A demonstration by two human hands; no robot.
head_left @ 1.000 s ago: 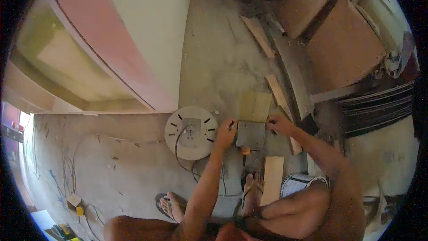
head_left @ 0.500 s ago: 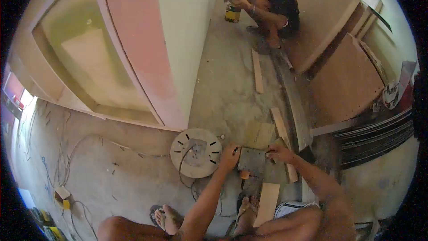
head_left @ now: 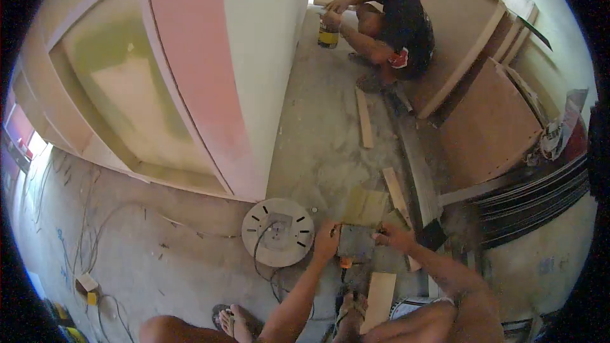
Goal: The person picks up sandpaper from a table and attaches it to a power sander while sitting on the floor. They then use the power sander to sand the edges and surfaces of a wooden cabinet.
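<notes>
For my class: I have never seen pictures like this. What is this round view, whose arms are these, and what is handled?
No machine here: a camera on a person's head looks down, its wide lens bending the edges. The arms are the wearer's. The left hand and right hand touch opposite edges of a grey square piece on the concrete floor. Beside it lie a round white disc and wooden strips. Farther off another person crouches by a yellow can.

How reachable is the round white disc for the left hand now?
Probably yes: the left hand sits at the edge of the grey panel, with the round white disc right beside it and nothing between.
</notes>
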